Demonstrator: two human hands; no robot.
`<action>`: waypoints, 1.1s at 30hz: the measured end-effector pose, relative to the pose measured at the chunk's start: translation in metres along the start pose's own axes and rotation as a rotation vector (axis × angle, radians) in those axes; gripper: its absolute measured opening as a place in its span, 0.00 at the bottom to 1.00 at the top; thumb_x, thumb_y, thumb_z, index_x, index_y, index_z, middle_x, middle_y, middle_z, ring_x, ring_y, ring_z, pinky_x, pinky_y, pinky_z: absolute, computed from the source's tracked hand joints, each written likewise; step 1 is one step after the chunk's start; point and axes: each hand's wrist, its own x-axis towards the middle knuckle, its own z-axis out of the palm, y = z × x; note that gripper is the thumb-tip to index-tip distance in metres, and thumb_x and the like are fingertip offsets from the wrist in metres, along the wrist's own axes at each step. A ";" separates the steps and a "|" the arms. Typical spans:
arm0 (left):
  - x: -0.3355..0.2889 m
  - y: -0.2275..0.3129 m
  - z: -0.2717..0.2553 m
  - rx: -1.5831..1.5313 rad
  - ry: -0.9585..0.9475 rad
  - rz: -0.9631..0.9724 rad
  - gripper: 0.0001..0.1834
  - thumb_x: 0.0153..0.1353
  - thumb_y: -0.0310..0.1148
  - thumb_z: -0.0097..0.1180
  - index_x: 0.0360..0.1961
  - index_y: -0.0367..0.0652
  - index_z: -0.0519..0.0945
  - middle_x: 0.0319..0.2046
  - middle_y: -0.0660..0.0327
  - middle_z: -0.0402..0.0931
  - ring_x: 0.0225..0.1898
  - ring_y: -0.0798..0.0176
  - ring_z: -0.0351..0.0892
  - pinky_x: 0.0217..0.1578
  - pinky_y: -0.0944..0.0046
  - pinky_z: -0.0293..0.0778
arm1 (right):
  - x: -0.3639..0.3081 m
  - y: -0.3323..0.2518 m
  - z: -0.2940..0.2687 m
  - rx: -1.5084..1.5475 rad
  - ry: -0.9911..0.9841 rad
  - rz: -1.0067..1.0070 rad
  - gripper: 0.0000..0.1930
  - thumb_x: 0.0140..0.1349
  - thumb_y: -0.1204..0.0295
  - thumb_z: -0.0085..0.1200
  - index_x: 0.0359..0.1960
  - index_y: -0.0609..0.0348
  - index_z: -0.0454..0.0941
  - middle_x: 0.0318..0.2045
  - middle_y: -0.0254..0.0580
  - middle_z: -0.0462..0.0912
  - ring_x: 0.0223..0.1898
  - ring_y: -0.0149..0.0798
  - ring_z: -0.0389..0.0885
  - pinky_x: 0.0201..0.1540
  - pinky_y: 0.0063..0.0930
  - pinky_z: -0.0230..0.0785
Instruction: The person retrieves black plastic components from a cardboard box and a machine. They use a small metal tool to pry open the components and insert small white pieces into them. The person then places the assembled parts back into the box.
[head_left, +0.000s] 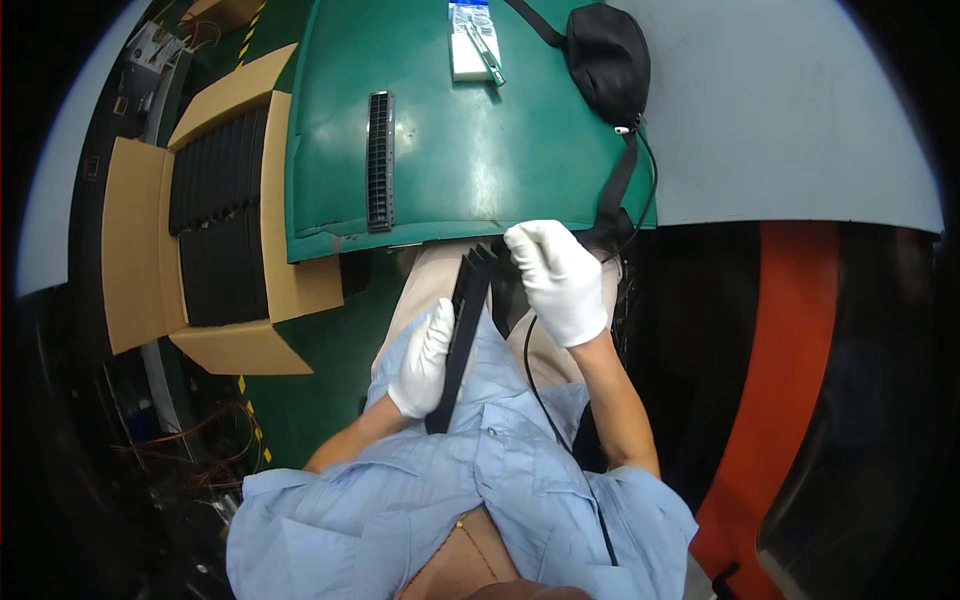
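My left hand point(425, 365), in a white glove, grips a long black plastic strip point(463, 335) from its left side. The strip is held tilted over my lap, its upper end close to the table edge. To the right of that end, my right hand point(562, 282), also gloved in white, is raised with its fingers curled together. Whatever those fingers hold, if anything, is too small to make out. On the green table mat point(450, 150) lies a similar black slotted strip point(380, 162), a little way in from the near edge.
An opened cardboard box point(275, 200) packed with black strips stands at the left. Toward the table's back, a green utility knife point(486, 52) rests on a white pack point(470, 66). A black bag point(610, 65) with strap and cable lies at the right.
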 end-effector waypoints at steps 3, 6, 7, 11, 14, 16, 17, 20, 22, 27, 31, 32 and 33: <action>0.020 -0.002 -0.018 0.199 -0.032 0.117 0.28 0.81 0.49 0.29 0.51 0.34 0.73 0.41 0.56 0.75 0.44 0.60 0.75 0.50 0.63 0.69 | 0.010 -0.018 -0.016 0.688 -0.303 0.514 0.13 0.66 0.69 0.65 0.50 0.60 0.82 0.34 0.31 0.82 0.33 0.23 0.77 0.37 0.21 0.72; 0.038 0.009 -0.018 0.235 -0.020 0.188 0.28 0.82 0.47 0.28 0.53 0.34 0.74 0.41 0.55 0.77 0.46 0.61 0.76 0.52 0.63 0.70 | 0.003 -0.030 0.000 0.445 -0.307 0.317 0.23 0.61 0.61 0.68 0.55 0.58 0.80 0.39 0.44 0.84 0.38 0.33 0.84 0.43 0.26 0.76; 0.044 0.005 -0.014 0.178 0.063 0.224 0.28 0.82 0.48 0.28 0.50 0.35 0.75 0.37 0.57 0.76 0.42 0.62 0.76 0.49 0.64 0.70 | 0.007 -0.042 -0.002 0.245 -0.385 0.277 0.27 0.58 0.57 0.69 0.55 0.57 0.79 0.39 0.44 0.84 0.39 0.38 0.85 0.46 0.29 0.76; 0.043 0.040 -0.002 0.183 0.226 0.180 0.38 0.81 0.54 0.26 0.26 0.36 0.77 0.22 0.63 0.73 0.25 0.69 0.73 0.32 0.68 0.71 | -0.011 -0.049 -0.009 0.238 -0.520 0.117 0.32 0.59 0.54 0.67 0.61 0.53 0.74 0.43 0.47 0.83 0.39 0.48 0.86 0.46 0.37 0.79; 0.033 0.037 -0.003 0.062 0.177 0.045 0.41 0.80 0.57 0.25 0.18 0.40 0.74 0.14 0.66 0.67 0.15 0.73 0.66 0.20 0.71 0.64 | -0.017 -0.038 -0.021 0.161 -0.400 0.042 0.17 0.65 0.64 0.61 0.53 0.55 0.76 0.39 0.47 0.82 0.34 0.51 0.86 0.38 0.37 0.79; 0.032 0.040 0.005 0.146 0.172 0.126 0.42 0.78 0.62 0.20 0.15 0.45 0.69 0.08 0.67 0.63 0.10 0.75 0.59 0.16 0.72 0.57 | -0.014 -0.032 -0.020 0.001 -0.349 -0.209 0.08 0.65 0.71 0.59 0.44 0.55 0.79 0.35 0.43 0.83 0.30 0.47 0.85 0.33 0.34 0.77; 0.031 0.039 0.007 0.136 0.175 0.094 0.43 0.78 0.62 0.20 0.14 0.45 0.68 0.08 0.67 0.63 0.10 0.75 0.60 0.16 0.72 0.57 | -0.016 -0.029 -0.020 -0.062 -0.346 -0.282 0.06 0.64 0.73 0.60 0.42 0.56 0.80 0.34 0.42 0.84 0.30 0.45 0.85 0.33 0.32 0.77; 0.029 0.039 0.009 0.126 0.170 0.067 0.43 0.78 0.62 0.20 0.12 0.46 0.67 0.08 0.67 0.63 0.10 0.75 0.60 0.17 0.72 0.57 | -0.016 -0.023 -0.023 -0.213 -0.329 -0.498 0.11 0.56 0.75 0.63 0.41 0.53 0.81 0.34 0.36 0.85 0.28 0.39 0.83 0.30 0.29 0.74; 0.028 0.037 0.008 0.128 0.169 0.075 0.43 0.78 0.62 0.20 0.11 0.46 0.66 0.08 0.68 0.62 0.11 0.75 0.60 0.17 0.72 0.57 | -0.019 -0.027 -0.028 -0.279 -0.352 -0.585 0.14 0.51 0.75 0.64 0.41 0.51 0.81 0.34 0.34 0.85 0.28 0.37 0.82 0.28 0.29 0.72; 0.028 0.037 0.009 0.132 0.126 0.043 0.44 0.77 0.62 0.18 0.11 0.45 0.67 0.08 0.68 0.61 0.12 0.75 0.60 0.18 0.73 0.57 | -0.038 -0.024 -0.032 -0.348 -0.469 -0.622 0.12 0.53 0.70 0.58 0.41 0.47 0.81 0.29 0.31 0.79 0.24 0.35 0.75 0.25 0.31 0.67; 0.023 0.033 0.003 0.222 0.123 0.090 0.47 0.74 0.68 0.11 0.12 0.45 0.67 0.09 0.68 0.63 0.13 0.75 0.60 0.18 0.73 0.57 | -0.041 -0.025 -0.033 -0.218 -0.387 -0.561 0.11 0.54 0.70 0.57 0.40 0.47 0.81 0.29 0.30 0.79 0.24 0.36 0.75 0.26 0.31 0.67; 0.022 0.032 0.005 0.201 0.121 0.075 0.48 0.73 0.69 0.11 0.12 0.45 0.68 0.09 0.68 0.63 0.13 0.75 0.61 0.18 0.73 0.57 | -0.038 -0.027 -0.035 -0.216 -0.371 -0.537 0.11 0.54 0.70 0.57 0.40 0.47 0.81 0.29 0.30 0.79 0.24 0.36 0.75 0.26 0.31 0.68; 0.024 0.030 0.007 0.182 0.111 0.062 0.48 0.72 0.70 0.10 0.12 0.45 0.68 0.09 0.68 0.64 0.13 0.75 0.61 0.18 0.73 0.57 | -0.032 -0.028 -0.035 -0.226 -0.385 -0.524 0.11 0.54 0.70 0.58 0.40 0.48 0.81 0.30 0.31 0.79 0.25 0.36 0.76 0.28 0.31 0.69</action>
